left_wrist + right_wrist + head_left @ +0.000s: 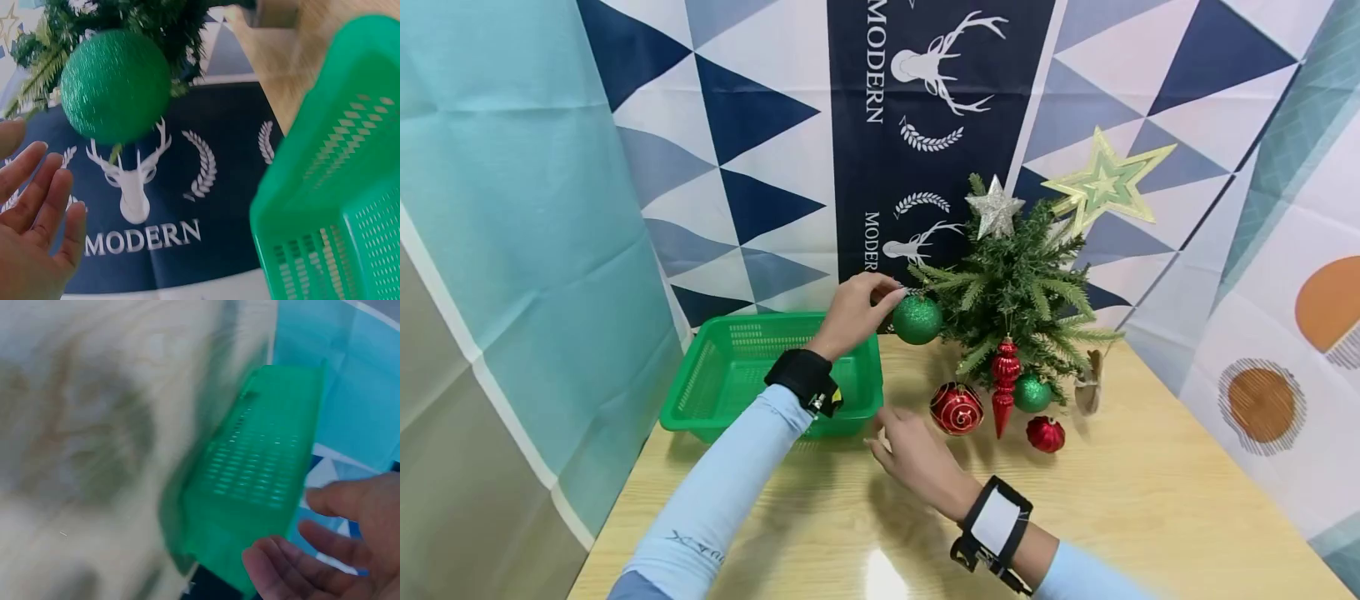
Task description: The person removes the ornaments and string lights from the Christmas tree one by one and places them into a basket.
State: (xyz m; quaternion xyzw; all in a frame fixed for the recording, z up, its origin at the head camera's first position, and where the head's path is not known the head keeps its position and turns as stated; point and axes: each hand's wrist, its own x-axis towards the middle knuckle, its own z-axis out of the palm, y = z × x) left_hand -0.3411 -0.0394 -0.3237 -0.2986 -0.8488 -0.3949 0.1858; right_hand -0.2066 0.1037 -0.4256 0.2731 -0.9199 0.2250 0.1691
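A glittery green ball ornament point(917, 319) hangs below a left branch tip of the small Christmas tree point(1015, 275). Close at its top left is my left hand point(859, 308); in the left wrist view the fingers point(39, 200) are spread and apart from the ball. My right hand point(921, 457) hovers over the table by the right front corner of the green basket point(700, 367), its fingers loosely bent and holding nothing. On the tree hang a red patterned ball point(957, 408), a long red ornament point(1005, 379), another green ball point(1032, 393) and a small red ornament point(1046, 434).
A silver star point(996, 208) sits high on the tree, with a larger gold-and-green star point(1105, 183) on its right. A brown ornament point(1088, 383) hangs low at the right. Patterned cloth point(760, 150) stands behind the wooden table point(1150, 500).
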